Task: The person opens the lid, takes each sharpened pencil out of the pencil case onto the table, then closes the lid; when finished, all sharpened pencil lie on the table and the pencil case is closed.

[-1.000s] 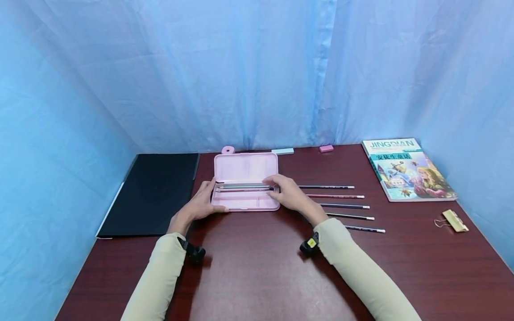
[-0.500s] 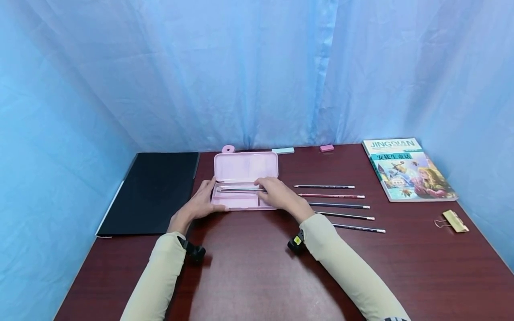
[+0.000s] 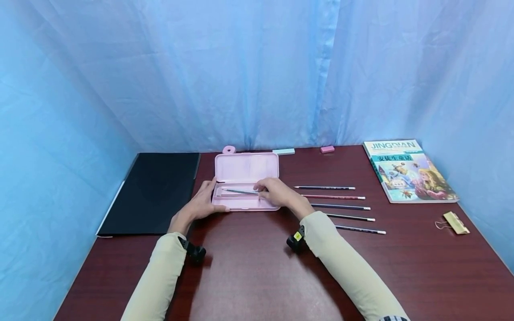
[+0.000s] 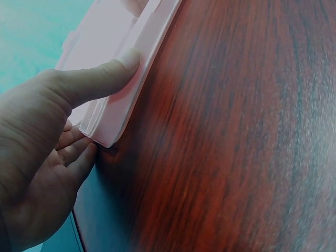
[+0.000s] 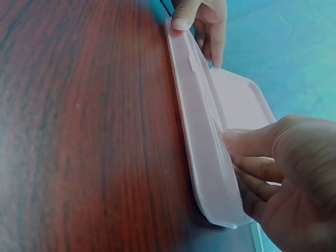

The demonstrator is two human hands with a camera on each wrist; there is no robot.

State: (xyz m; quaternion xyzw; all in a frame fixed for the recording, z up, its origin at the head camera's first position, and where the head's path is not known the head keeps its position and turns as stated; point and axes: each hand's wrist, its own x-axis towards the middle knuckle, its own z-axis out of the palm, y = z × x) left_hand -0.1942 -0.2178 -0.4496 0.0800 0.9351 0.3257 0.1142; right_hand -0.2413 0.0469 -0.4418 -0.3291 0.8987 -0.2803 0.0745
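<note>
A pink pencil case (image 3: 237, 208) lies with its lid (image 3: 246, 167) raised toward the curtain. My left hand (image 3: 201, 203) grips its left end, the thumb against the front wall and the other fingers round the side, as the left wrist view shows. Over the right half of the tray, my right hand (image 3: 279, 192) pinches a grey-blue pencil (image 3: 238, 191) that slants slightly, its left end farther back. Close beside that pencil runs a thin reddish one in the back compartment, partly covered. The right fingertips dip behind the front wall in the right wrist view.
Several pencils (image 3: 337, 206) lie in a row to the right. Behind the case are a pink tape roll (image 3: 229, 150), a pale blue block (image 3: 283, 151) and a pink eraser (image 3: 327, 149). A black folder (image 3: 154, 194), a book (image 3: 409, 171) and a binder clip (image 3: 455, 222) flank them.
My right hand has moved left along the case from its right end. The grey-blue pencil, earlier nearly level in the tray, now slants. The left hand keeps its place.
</note>
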